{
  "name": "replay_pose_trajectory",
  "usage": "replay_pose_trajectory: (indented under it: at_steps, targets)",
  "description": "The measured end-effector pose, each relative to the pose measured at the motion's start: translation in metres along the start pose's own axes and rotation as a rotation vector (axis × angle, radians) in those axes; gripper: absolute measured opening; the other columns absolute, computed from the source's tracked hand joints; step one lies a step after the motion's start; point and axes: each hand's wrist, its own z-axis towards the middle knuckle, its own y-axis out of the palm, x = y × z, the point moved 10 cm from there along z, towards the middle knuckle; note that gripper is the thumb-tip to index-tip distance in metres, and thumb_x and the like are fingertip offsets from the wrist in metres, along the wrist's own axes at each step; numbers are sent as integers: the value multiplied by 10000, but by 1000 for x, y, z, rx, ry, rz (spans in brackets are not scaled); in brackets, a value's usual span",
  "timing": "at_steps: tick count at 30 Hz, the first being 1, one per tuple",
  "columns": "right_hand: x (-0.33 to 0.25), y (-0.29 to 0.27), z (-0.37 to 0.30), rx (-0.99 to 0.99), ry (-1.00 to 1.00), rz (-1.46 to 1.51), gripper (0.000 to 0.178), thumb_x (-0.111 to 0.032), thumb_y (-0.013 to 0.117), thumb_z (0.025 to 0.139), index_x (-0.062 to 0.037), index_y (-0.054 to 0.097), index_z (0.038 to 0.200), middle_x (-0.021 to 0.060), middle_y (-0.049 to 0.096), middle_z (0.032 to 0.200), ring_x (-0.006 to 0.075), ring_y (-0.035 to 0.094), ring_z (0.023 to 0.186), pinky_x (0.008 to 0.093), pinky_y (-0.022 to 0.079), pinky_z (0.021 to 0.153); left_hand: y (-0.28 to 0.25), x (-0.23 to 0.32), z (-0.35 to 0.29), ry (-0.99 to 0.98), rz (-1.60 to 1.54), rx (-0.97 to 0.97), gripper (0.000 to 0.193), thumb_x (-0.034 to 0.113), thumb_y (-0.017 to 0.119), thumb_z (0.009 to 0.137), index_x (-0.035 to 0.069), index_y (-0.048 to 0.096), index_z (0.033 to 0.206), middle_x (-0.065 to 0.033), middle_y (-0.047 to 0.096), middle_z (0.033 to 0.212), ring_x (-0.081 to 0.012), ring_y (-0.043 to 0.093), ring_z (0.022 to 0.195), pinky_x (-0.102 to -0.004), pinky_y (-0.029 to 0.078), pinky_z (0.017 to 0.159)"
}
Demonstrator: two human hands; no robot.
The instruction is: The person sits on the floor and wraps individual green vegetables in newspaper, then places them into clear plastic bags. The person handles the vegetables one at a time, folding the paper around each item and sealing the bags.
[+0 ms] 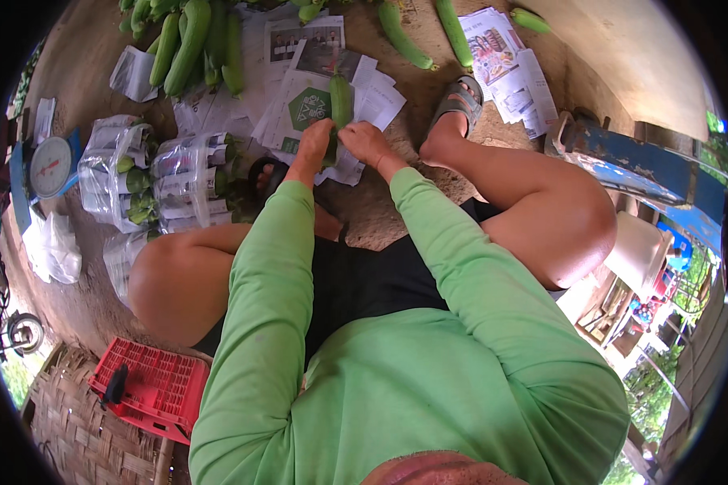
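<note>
A long green luffa gourd [340, 99] points away from me over printed newspaper sheets [287, 121] on the ground. My left hand [314, 144] is closed around its near part from the left. From the right, my right hand [366, 142] is closed against the gourd's side, its fingertips partly hidden. The gourd's near end shows between my two wrists. Past the sheets, at the upper left, a heap of similar gourds [190, 48] lies piled up.
Clear plastic bags of paper-wrapped gourds [190, 182] sit left of my feet, beside a dial scale [52, 167] and a white plastic bag [54, 249]. A newspaper stack [534, 89] lies right. A red crate [155, 380] stands lower left, a blue bench [647, 178] right.
</note>
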Motion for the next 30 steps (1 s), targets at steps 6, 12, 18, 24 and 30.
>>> replay_pose_trajectory:
  at_steps: [6, 12, 18, 24, 30]
  targets:
    - [-5, 3, 8, -136, 73, 16, 286, -199, 605, 876, -46, 757, 1064, 199, 741, 1051, 397, 694, 1010, 471, 551, 905, -13, 30, -40, 28, 105, 205, 358, 321, 767, 961, 26, 763, 1165, -116, 779, 1034, -213, 715, 924, -356, 548, 853]
    - [-29, -20, 35, 18, -275, -143, 318, -125, 629, 851, -83, 744, 1144, 164, 739, 1083, 404, 687, 1081, 484, 562, 891, -14, 37, -50, 39, 216, 283, 364, 328, 763, 917, 26, 772, 1122, -217, 779, 1030, -375, 746, 1006, -442, 557, 891]
    - [-99, -8, 9, 35, -935, -906, 209, -161, 602, 929, -132, 699, 1112, 68, 657, 1167, 330, 558, 1315, 532, 501, 943, -36, 15, -50, -104, 227, 401, 329, 291, 745, 940, 27, 771, 1134, -180, 788, 992, -319, 758, 947, -427, 560, 872]
    - [-85, 29, 26, -58, -1165, -1131, 164, -233, 578, 955, -177, 723, 1009, -7, 659, 1042, 275, 571, 1255, 652, 382, 1102, -22, 33, -57, -53, 353, 487, 242, 264, 751, 907, 56, 760, 1031, -179, 762, 995, -423, 716, 985, -519, 538, 894]
    - [-84, -5, 49, -206, -937, -1041, 117, -266, 696, 885, -180, 767, 921, 22, 711, 964, 255, 703, 1018, 649, 404, 1069, -3, 122, -56, 346, 589, 359, 429, 180, 803, 773, 68, 671, 1166, -186, 693, 1147, -408, 662, 1091, -522, 525, 919]
